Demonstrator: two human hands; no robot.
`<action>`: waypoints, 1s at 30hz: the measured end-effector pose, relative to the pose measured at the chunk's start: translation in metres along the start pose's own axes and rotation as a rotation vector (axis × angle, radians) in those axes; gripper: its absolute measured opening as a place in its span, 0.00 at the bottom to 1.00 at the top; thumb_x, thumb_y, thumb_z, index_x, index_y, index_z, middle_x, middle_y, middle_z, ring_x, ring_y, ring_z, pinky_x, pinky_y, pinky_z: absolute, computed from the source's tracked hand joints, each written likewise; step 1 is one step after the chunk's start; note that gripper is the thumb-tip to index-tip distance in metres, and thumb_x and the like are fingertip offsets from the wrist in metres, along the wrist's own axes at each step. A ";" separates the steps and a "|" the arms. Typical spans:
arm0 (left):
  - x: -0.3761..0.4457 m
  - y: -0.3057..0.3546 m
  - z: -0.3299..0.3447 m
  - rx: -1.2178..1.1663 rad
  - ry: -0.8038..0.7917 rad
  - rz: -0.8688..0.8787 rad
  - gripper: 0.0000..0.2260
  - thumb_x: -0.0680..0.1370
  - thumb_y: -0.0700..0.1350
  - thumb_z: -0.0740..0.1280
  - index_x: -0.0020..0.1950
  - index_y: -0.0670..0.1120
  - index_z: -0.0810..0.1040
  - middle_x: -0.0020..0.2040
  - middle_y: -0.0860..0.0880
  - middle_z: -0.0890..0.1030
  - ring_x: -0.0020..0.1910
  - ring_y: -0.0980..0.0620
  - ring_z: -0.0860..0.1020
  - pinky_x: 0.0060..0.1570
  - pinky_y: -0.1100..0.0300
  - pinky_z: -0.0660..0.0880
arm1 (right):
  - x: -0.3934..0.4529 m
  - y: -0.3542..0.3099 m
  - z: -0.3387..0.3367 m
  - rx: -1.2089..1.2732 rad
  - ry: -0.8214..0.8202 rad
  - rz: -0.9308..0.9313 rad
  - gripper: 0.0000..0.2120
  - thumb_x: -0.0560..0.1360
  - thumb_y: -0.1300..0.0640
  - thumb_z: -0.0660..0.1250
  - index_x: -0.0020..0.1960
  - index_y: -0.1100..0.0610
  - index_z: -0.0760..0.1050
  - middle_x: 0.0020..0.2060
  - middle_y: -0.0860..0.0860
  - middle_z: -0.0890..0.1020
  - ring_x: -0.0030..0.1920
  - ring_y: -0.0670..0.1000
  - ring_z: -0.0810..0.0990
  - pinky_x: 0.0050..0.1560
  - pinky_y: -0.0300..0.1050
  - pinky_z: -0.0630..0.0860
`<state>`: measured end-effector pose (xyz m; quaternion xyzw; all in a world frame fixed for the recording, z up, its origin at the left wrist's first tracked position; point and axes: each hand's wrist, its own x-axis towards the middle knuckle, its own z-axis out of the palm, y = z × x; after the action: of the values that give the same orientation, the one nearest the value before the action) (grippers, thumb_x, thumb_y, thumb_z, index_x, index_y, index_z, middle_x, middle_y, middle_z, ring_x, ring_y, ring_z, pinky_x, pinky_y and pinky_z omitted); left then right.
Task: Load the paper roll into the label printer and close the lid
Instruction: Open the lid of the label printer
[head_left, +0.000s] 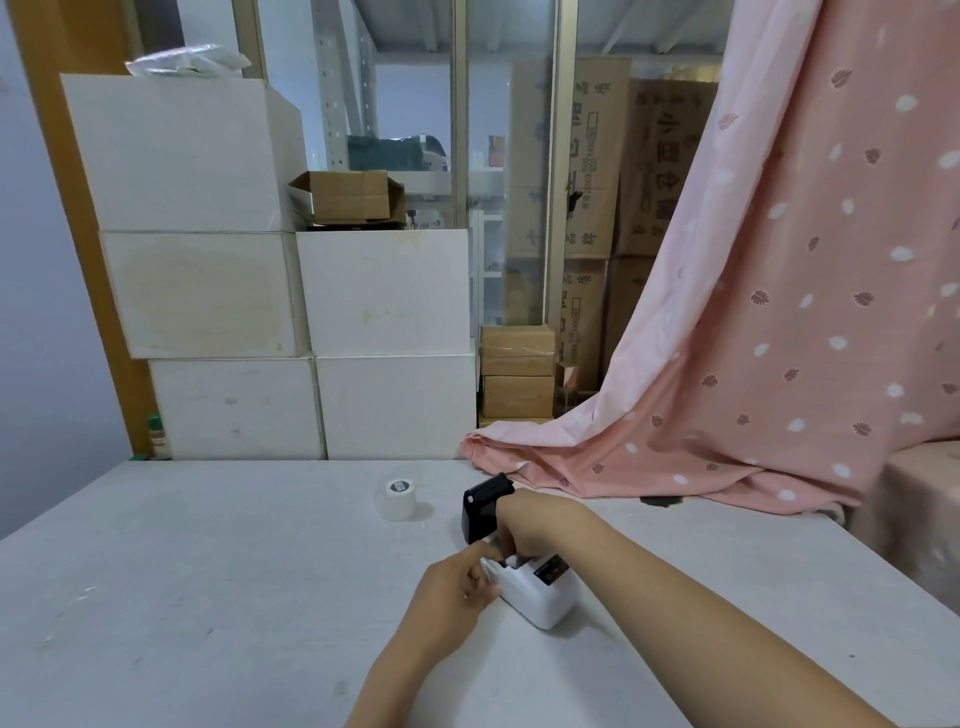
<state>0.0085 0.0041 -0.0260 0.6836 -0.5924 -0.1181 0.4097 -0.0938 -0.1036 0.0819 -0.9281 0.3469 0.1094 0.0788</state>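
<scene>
**Plastic, paper and cloth on a matt top**

The label printer (540, 592) looks like smooth white plastic; its raised lid (483, 506) is matt black. The paper roll (397, 500) is white paper. The tabletop (208, 571) is matt, scuffed grey-white. The curtain (779, 312) is soft pink cloth.

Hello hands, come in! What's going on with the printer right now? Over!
Both hands, left and right, on white printer, lid up. Paper roll on table, not loaded. Nothing in the way.
</scene>
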 end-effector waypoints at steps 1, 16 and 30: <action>0.000 0.000 0.000 -0.003 0.005 -0.001 0.13 0.76 0.42 0.71 0.52 0.61 0.77 0.36 0.53 0.73 0.35 0.59 0.71 0.39 0.66 0.68 | 0.001 0.001 0.000 -0.020 0.007 -0.015 0.08 0.75 0.61 0.73 0.53 0.62 0.84 0.42 0.54 0.79 0.39 0.54 0.77 0.42 0.44 0.75; -0.005 0.005 0.002 0.178 0.093 0.002 0.11 0.77 0.49 0.69 0.58 0.61 0.76 0.33 0.54 0.74 0.34 0.56 0.73 0.35 0.63 0.69 | -0.012 0.070 0.015 0.494 0.484 0.085 0.10 0.72 0.58 0.71 0.44 0.65 0.83 0.35 0.57 0.81 0.37 0.56 0.77 0.37 0.45 0.68; -0.010 0.020 0.018 0.158 0.187 -0.069 0.13 0.78 0.46 0.69 0.62 0.54 0.76 0.26 0.54 0.72 0.31 0.54 0.75 0.38 0.58 0.75 | -0.038 0.099 0.088 0.527 0.592 0.497 0.11 0.75 0.53 0.67 0.37 0.55 0.68 0.33 0.50 0.75 0.35 0.53 0.73 0.33 0.44 0.64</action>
<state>-0.0204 0.0062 -0.0270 0.7417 -0.5353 -0.0205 0.4036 -0.2003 -0.1345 0.0001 -0.7565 0.5821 -0.2366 0.1810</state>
